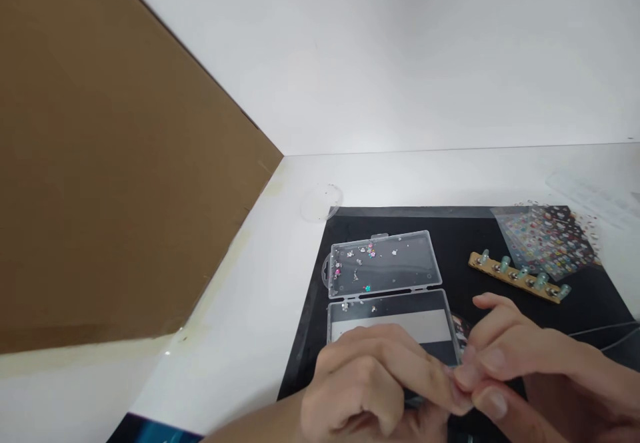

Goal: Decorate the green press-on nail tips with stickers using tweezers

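Note:
My left hand (370,380) is curled, its thumb and forefinger closed at the tips. From the right, my right hand (535,363) meets it, with thumb and forefinger pinched against the left fingertips and the other fingers raised. Anything between the fingertips is hidden or too small to name. Just behind and partly under my left hand lies an opened clear plastic case (435,256) holding small nail charms (371,251), some silver, some coloured. Beyond my right hand, several pale green press-on nails (541,280) are mounted on a tan strip (517,277).
A black mat (460,230) lies under these things on a white table (245,276). Patterned sticker sheets (550,236) overlap at its back right corner. A clear round lid or dish (320,203) sits behind the mat. Brown cardboard (110,163) stands at left, a white wall (425,56) behind.

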A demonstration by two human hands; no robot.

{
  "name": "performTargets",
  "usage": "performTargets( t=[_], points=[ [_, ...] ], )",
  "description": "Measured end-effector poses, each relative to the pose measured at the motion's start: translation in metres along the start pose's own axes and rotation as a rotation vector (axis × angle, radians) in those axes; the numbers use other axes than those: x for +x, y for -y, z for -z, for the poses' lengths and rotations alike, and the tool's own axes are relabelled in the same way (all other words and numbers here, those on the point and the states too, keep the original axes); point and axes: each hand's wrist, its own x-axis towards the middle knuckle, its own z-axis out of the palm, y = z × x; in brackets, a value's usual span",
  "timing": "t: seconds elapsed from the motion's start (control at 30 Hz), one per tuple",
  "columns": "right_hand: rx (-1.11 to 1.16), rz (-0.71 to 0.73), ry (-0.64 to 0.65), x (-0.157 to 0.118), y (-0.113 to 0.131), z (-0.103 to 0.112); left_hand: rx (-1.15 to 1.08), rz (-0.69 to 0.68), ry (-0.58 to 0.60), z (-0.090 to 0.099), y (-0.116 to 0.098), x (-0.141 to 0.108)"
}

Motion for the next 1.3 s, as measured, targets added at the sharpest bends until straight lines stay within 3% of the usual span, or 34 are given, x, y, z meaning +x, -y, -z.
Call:
performTargets(
  t=[0.13, 0.33, 0.5, 0.67, 0.8, 0.93, 1.03, 1.13, 1.3],
  points=[
    [-0.005, -0.143, -0.039, 0.0, 0.001, 0.005, -0.044, 0.083, 0.032, -0.004, -0.003, -0.003],
    [-0.169, -0.209, -0.143, -0.011, -0.008, 0.016, -0.106, 0.181, -0.218, -0.019, 0.001, -0.011],
    [-0.098, -0.21, -0.109, -0.008, -0.013, 0.017, -0.253, 0.24, -0.262, -0.007, 0.009, -0.009],
    [-0.148, -0.181, -0.245, 0.001, -0.014, 0.012, -0.187, 0.274, -0.382, 0.001, 0.009, -0.008],
    [-0.015, -0.199, -0.295, -0.002, -0.016, 0.012, -0.134, 0.29, -0.437, 0.002, 0.014, -0.006],
    [0.15, -0.231, -0.206, -0.013, -0.023, 0.014, -0.14, 0.325, -0.514, 0.001, 0.016, 0.004],
    [0.197, -0.23, -0.167, -0.017, -0.027, 0.014, -0.216, 0.346, -0.586, -0.003, 0.013, 0.011],
    [0.164, -0.232, -0.212, -0.016, -0.029, 0.013, -0.341, 0.43, -0.639, -0.006, 0.012, 0.013],
    [0.173, -0.252, -0.257, -0.015, -0.032, 0.014, -0.565, 0.543, -0.578, -0.003, 0.019, 0.009]
  ],
)
